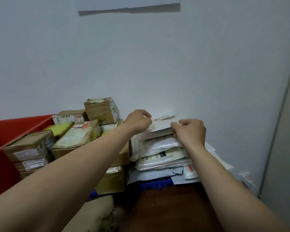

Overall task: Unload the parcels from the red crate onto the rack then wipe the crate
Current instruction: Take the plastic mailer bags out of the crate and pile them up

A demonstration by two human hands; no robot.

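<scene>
A flat white mailer (159,129) lay level atop a stack of white poly-bag parcels (159,156) at 3 o'clock, pinched by the left hand (137,122) and right hand (189,133). Taped cardboard parcels (77,136) crowded against the red crate (0,173) at 9 o'clock.

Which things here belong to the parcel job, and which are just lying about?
Job: red crate, flat white parcel held by left hand and right hand, white mailer stack, cardboard boxes, blue rack.
Lying about: paper sheet on wall, frayed tan cloth.
</scene>
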